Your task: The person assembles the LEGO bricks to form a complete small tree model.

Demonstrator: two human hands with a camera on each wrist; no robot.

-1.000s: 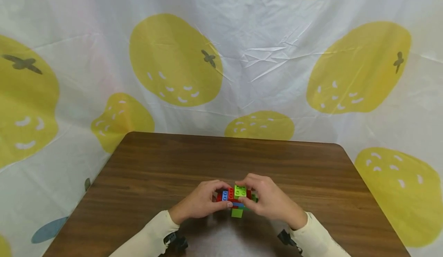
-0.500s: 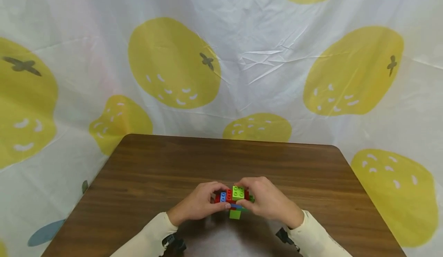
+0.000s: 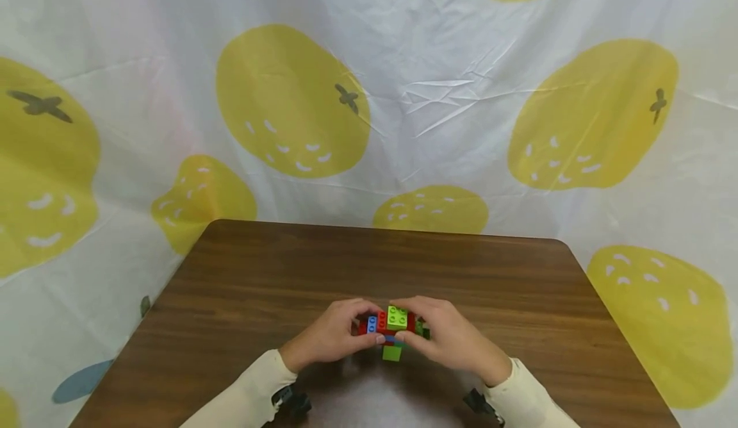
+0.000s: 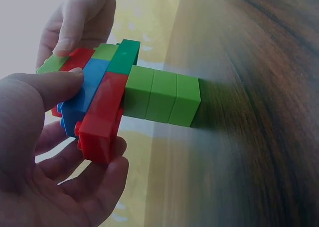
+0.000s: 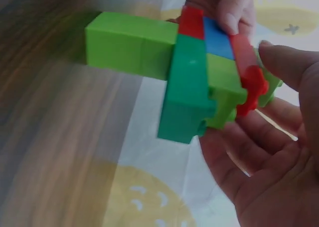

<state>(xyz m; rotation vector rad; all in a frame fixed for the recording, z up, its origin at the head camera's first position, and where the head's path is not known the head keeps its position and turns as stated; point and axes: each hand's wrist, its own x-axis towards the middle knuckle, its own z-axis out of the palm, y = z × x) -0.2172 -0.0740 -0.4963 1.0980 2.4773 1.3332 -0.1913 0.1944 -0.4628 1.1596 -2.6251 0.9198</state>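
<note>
A structure of stacked toy building bricks stands upright between my two hands. Its narrow column of light green bricks (image 4: 162, 95) reaches down close to the tabletop. Above that come a red brick (image 4: 102, 110) and a dark green brick (image 5: 185, 87) side by side, then a blue brick (image 4: 88, 85) beside another light green one. Another red brick (image 5: 247, 67) lies over these, topped by a light green brick (image 3: 396, 318). My left hand (image 3: 331, 335) grips the structure's left side, thumb on the blue brick. From the right, thumb and fingers of my right hand (image 3: 452, 339) hold the top layers.
The brown wooden table (image 3: 277, 268) extends ahead and to both sides. Behind it hangs a white curtain (image 3: 444, 120) printed with yellow lemons. Dark wrist devices (image 3: 294, 401) sit at both cream sleeves (image 3: 248, 389).
Both hands keep their hold on the brick structure, with the right fingers shifting slightly around the top light green brick. The whole view sways a little.
</note>
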